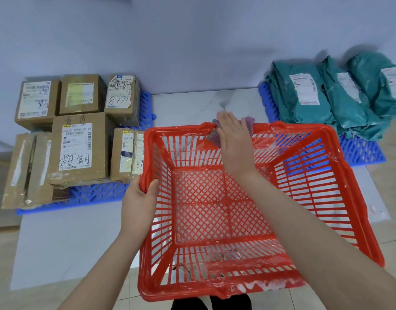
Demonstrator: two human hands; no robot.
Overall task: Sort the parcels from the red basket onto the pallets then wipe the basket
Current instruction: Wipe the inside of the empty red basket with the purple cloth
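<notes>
The red basket (322, 175) stands in front of me with nothing inside it. White smears mark its rims. My left hand (141, 198) grips the basket's left rim near the front corner. My right hand (232, 139) reaches across the basket and presses a purple cloth (248, 123) against the far rim and wall. Several cardboard boxes (78, 146) lie on the blue pallet (96, 193) to the left. Green mailer bags (326, 97) are stacked on the blue pallet (362, 151) to the right.
The pallets and basket rest on a pale surface (69, 242) against a light wall. Tiled floor (129, 294) shows at the bottom, with my dark trousers below the basket. A strip of bare marble-like surface (203, 106) runs between the two pallets.
</notes>
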